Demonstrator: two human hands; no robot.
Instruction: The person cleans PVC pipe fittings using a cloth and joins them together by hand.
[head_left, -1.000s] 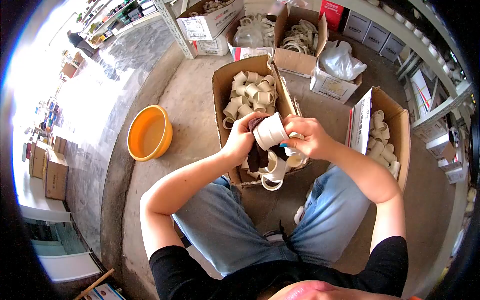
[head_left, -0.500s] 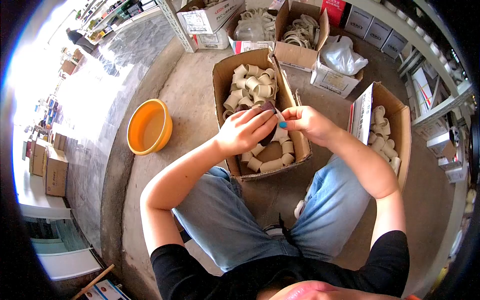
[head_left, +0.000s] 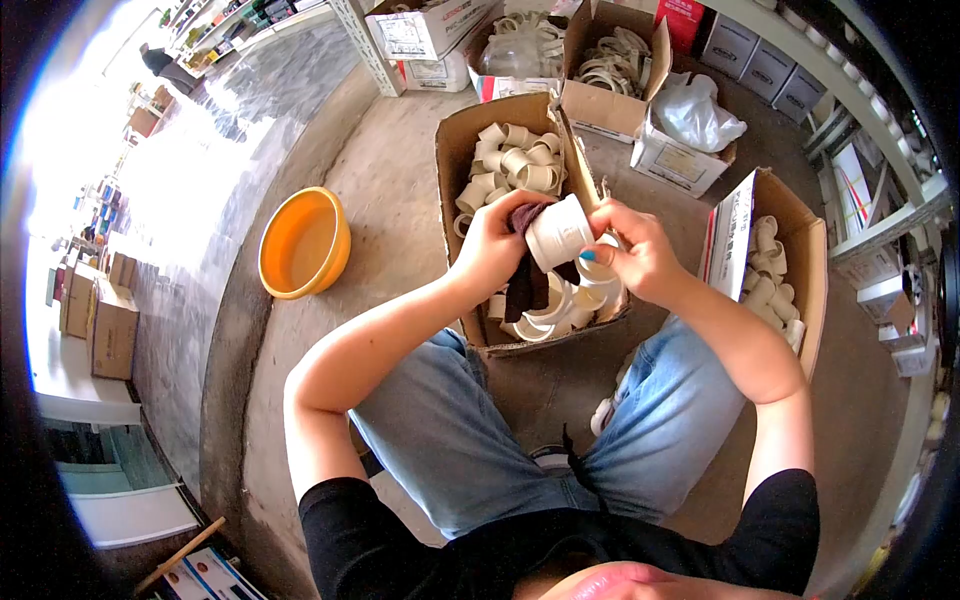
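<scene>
Between my hands, over the front of an open cardboard box, is a white plastic pipe fitting (head_left: 560,235), a short wide tube tilted to one side. My left hand (head_left: 490,242) is closed on a dark brown cloth (head_left: 527,285), pressed against the fitting's left end, with part of the cloth hanging down. The fingers and thumb of my right hand (head_left: 640,255) grip the fitting's right rim. Below lie several more white fittings (head_left: 545,318), and cream pipe elbows (head_left: 520,160) fill the far part of the box (head_left: 458,125).
An orange basin (head_left: 305,243) stands on the floor to the left. A second cardboard box (head_left: 812,225) of pale fittings is at my right. Farther back, boxes of fittings (head_left: 617,62) and one with a white plastic bag (head_left: 695,112) line the shelf posts.
The white fitting, mostly hidden behind my left hand before, now shows clearly between both hands. My left hand has turned, and the cloth hangs lower. The view has shifted slightly.
</scene>
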